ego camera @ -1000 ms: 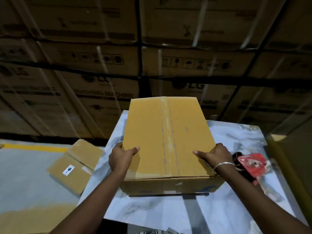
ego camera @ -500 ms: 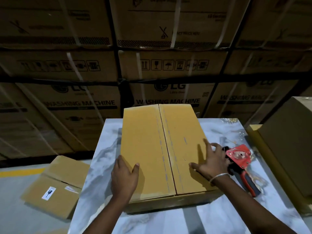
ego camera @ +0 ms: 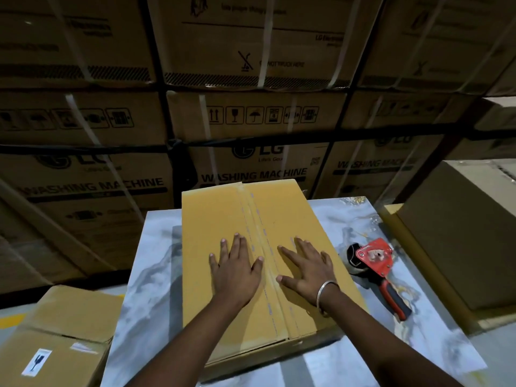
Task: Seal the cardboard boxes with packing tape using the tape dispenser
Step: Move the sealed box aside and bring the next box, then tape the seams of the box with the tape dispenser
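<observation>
- I see my left hand [ego camera: 236,270] lying flat on the top of the cardboard box [ego camera: 217,219], fingers straight and spread, palm down on the left flap just beside the centre seam [ego camera: 258,233].
- My right hand [ego camera: 307,266] lies flat in the same way on the right flap, fingers straight and fanned out, thumb pointing toward the seam; a metal bangle [ego camera: 325,293] sits on that wrist.
- Neither grip holds anything: both are open palms pressing on the closed flaps, one on each side of the seam, close together but not touching.
- The seam runs away from me between the two hands, with faint dashed marks along both of its sides; I cannot tell whether tape already covers it.
- The box stands on a marbled white counter [ego camera: 156,275], its near edge close to my forearms.
- The tape dispenser [ego camera: 375,259] lies on the counter to the right of my right hand, near the box but apart from it; its red frame is farther from me and its red-and-black handle [ego camera: 395,300] points back toward me.
- Left of my left hand, below the counter, sits another brown carton [ego camera: 64,331] with a fragile-glass sticker [ego camera: 37,361].
- Right of the dispenser stands a larger plain box [ego camera: 460,233].
- Beyond both hands rises a wall of strapped washing machine cartons [ego camera: 251,121].
</observation>
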A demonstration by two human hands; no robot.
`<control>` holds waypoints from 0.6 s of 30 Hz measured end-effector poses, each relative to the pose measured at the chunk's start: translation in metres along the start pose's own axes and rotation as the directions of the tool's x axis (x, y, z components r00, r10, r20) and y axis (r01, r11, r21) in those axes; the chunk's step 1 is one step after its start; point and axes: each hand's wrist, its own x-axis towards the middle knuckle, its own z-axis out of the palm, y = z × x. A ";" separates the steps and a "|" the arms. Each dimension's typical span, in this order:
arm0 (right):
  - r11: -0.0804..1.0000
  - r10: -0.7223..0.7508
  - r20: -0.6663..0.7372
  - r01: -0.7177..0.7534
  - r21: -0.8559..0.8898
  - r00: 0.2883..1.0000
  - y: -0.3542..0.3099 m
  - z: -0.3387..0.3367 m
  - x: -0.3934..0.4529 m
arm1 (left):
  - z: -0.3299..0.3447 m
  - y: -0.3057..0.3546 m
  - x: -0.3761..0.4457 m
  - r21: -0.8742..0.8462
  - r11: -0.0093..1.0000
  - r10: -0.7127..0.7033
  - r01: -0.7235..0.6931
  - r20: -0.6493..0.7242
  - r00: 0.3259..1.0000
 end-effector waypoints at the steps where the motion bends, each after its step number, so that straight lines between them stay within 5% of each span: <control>1: 1.000 -0.004 0.005 0.004 0.001 1.000 0.000 -0.001 -0.001 | 0.000 0.005 0.006 0.014 1.000 0.014 -0.014 0.018 1.000; 5: 0.989 -0.023 -0.021 0.026 0.148 1.000 0.005 -0.001 0.001 | 0.003 0.015 0.021 0.076 0.994 0.074 -0.079 0.067 0.995; 8: 0.879 0.111 -0.198 -0.004 0.476 0.974 0.029 0.001 0.009 | 0.010 0.011 0.022 0.107 0.990 0.086 -0.095 0.087 0.993; 10: 0.725 0.400 -0.294 -0.104 0.680 0.868 0.050 -0.003 0.012 | 0.013 0.008 0.023 0.108 0.990 0.084 -0.093 0.091 0.992; 13: 0.536 0.719 -0.235 -0.306 0.787 0.654 0.102 -0.005 0.016 | 0.017 0.009 0.025 0.130 0.987 0.082 -0.094 0.093 0.992; 16: 0.460 0.854 -0.137 -0.609 0.646 0.501 0.157 0.007 0.016 | 0.022 0.010 0.026 0.164 0.980 0.098 -0.111 0.086 0.991; 18: 0.432 0.875 -0.028 -0.755 0.493 0.483 0.189 0.021 0.012 | 0.024 0.011 0.026 0.167 0.980 0.098 -0.110 0.079 0.992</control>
